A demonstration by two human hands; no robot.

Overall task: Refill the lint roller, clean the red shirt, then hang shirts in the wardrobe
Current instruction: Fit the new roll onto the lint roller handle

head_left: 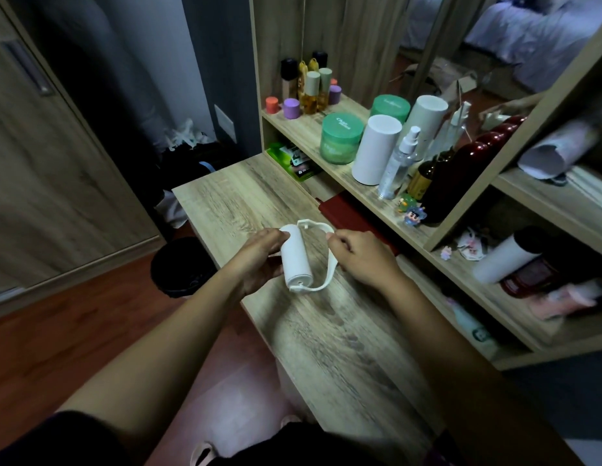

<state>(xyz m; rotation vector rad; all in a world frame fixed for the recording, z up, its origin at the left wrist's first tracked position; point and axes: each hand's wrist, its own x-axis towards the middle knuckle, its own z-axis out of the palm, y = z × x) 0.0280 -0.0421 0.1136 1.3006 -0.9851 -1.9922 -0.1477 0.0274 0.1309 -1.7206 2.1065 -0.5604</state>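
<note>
Head view shows the left hand (259, 260) holding the white roll (295, 257) while the right hand (363, 257) pinches the roller frame (329, 260) above the bench (343, 338), so refilling looks under way; next, snap it shut.

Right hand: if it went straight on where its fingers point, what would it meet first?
Likely the roll, which the left hand holds; the right hand pinches its frame. Depth is unclear.
</note>
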